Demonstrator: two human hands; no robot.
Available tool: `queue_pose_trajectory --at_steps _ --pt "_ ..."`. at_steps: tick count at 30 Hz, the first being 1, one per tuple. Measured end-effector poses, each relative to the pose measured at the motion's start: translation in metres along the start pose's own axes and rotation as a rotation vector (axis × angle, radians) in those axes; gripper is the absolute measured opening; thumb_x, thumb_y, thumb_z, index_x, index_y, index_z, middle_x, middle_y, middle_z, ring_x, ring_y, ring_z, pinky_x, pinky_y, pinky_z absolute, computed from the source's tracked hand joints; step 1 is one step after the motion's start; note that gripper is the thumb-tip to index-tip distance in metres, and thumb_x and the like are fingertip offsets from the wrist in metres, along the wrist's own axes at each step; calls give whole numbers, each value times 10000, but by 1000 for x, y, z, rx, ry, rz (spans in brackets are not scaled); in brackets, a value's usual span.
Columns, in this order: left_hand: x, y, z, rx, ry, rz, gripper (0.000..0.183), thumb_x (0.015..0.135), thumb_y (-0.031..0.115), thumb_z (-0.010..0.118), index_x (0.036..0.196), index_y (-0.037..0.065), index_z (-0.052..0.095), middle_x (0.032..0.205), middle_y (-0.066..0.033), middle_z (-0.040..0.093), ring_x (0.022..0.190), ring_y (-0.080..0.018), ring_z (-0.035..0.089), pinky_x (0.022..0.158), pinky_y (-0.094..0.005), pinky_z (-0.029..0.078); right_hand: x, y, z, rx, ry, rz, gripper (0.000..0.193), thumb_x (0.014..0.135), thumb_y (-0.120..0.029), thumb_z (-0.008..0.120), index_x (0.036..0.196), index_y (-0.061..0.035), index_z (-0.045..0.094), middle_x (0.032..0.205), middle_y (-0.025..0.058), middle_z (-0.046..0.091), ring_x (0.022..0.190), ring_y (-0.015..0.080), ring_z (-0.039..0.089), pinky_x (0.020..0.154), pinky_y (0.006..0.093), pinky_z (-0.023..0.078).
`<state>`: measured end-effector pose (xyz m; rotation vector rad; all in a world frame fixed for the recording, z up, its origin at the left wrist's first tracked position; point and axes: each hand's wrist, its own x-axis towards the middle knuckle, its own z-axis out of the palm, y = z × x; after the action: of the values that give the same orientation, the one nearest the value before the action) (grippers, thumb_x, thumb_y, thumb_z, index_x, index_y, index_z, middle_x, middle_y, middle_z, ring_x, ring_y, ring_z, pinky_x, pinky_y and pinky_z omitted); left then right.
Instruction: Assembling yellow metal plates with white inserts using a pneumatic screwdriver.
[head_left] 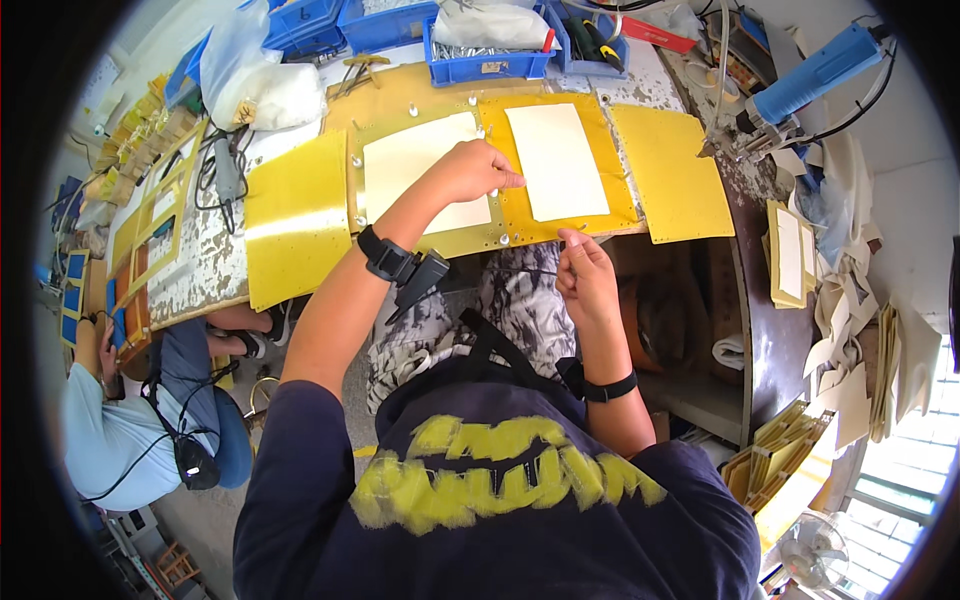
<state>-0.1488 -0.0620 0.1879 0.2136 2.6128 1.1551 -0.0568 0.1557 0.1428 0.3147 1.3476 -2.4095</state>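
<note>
Over the bench, my left hand (474, 172) has its thumb and fingers pressed together at the gap between two cream sheets. Whatever the pinch holds is too small to make out. One cream sheet (420, 160) lies on a yellowish board (455, 241) with white pegs along its edges, partly under my left forearm. The other cream sheet (556, 163) rests on a deeper yellow board (622, 208) dotted with small holes. Below that board's front edge, my right hand (588, 275) is closed in a pinch, its fingertips beside a small pin-like piece (583, 228).
Plain yellow sheets (295, 215) (675, 170) flank the boards. Blue bins (490, 66) of hardware line the back. A blue tool (820, 75) on a stand is at right. A grey hand tool (228, 170) lies left, where another person (140, 430) sits. Stacked boards (790, 455) stand at lower right.
</note>
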Motion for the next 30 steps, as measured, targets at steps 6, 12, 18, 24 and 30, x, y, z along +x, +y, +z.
queue_pose_trajectory --at_steps 6,12,18,24,30 --pt "6 -11 3 61 -70 37 347 735 359 687 860 35 694 707 -128 651 633 -219 611 617 -308 478 -6 -18 -7 122 60 -29 282 870 -83 430 1120 28 502 709 51 491 491 98 396 411 209 272" --pt "4 -18 5 35 -8 79 370 752 371 676 841 12 687 693 -131 640 641 -208 599 616 -311 474 -7 -26 -2 10 63 -212 301 939 -135 410 1187 32 444 739 71 531 483 83 387 420 215 287" --pt "-1 -36 -21 -1233 5 -131 253 864 205 558 1027 18 605 795 -20 528 641 -101 491 487 -174 363 13 -32 -9 -572 153 -369 300 959 -233 418 1019 21 566 613 44 558 455 82 425 442 226 347" --pt "-17 -34 -24 -1619 208 -154 334 855 60 476 1159 -78 489 969 -144 535 751 -155 544 497 -174 411 28 -21 -6 -1313 264 -541 265 894 -292 517 874 -51 622 601 165 576 586 337 592 533 377 448" --pt "-44 -17 5 -1694 115 -143 303 894 71 466 1171 -51 476 1009 -151 546 714 -132 544 483 -158 401 26 -21 0 -1414 267 -672 259 887 -274 527 890 -35 627 606 153 580 572 307 596 528 353 448"
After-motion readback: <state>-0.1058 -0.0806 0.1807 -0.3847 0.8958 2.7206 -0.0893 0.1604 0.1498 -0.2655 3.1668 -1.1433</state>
